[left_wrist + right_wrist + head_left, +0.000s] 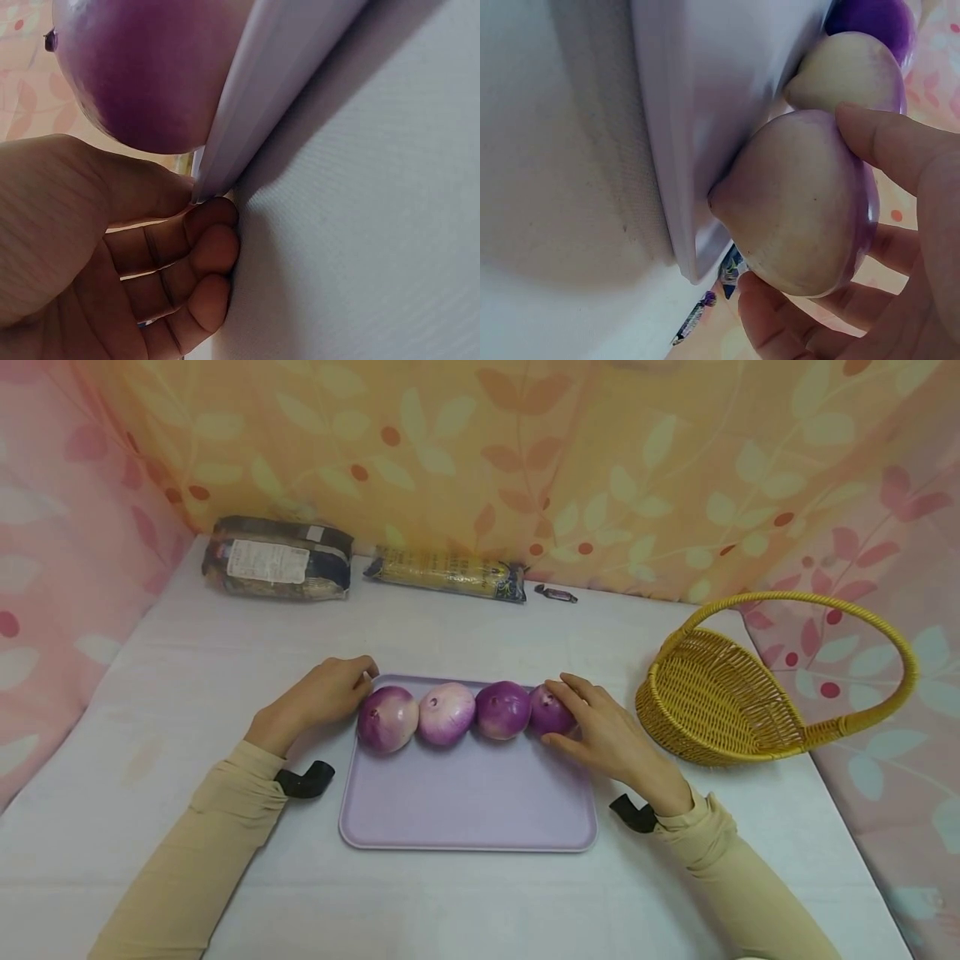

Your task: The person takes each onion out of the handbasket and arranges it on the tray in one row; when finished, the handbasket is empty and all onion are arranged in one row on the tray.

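Several purple-and-white onions stand in a row along the back of a lilac tray in the head view. My right hand grips the rightmost onion; in the right wrist view the thumb lies on one side of this onion and the fingers curl round the other. At the tray's back left corner, my left hand pinches the rim, thumb tip against the edge and fingers bent by the corner in the left wrist view. Beside that hand sits the leftmost onion.
A yellow wicker basket with a tall handle stands right of the tray. Along the back lie a dark food package, a yellow packet and a small wrapped candy. Patterned curtains hang behind the white table.
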Demonstrator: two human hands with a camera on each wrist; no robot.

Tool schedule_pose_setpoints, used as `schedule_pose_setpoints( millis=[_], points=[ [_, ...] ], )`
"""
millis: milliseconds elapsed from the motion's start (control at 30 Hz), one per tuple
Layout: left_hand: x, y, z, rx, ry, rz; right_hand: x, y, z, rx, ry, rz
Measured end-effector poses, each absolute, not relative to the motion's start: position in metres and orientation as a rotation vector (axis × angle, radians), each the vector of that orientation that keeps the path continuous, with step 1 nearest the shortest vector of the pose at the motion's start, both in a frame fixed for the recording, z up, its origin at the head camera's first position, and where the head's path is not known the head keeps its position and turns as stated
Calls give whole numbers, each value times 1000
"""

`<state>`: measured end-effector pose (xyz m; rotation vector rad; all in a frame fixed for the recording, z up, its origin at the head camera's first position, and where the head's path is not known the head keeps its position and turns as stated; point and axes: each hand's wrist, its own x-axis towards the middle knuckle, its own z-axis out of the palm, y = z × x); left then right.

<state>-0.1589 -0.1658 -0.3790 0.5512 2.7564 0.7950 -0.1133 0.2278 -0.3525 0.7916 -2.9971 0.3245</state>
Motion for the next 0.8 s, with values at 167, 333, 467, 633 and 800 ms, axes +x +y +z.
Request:
schedule_pose_setpoints(
  millis=[167, 333, 467, 633, 800],
  points=[
    [-158, -165, -378, 544, 2753, 796, -113, 228, -353, 788, -2995, 320],
    [-159, -165, -377, 543, 2750, 794, -113, 228, -354, 786, -2995, 322],
    [-159, -165, -376, 547, 2748, 797, -113, 229, -354, 800, -2971, 326],
    [-158, -166, -373, 586, 2812, 814, -115, 229, -352, 836, -2909, 344],
    [-156, -163, -365, 611, 2857, 870, -115, 224, -348, 909, -2846, 342]
  ],
)
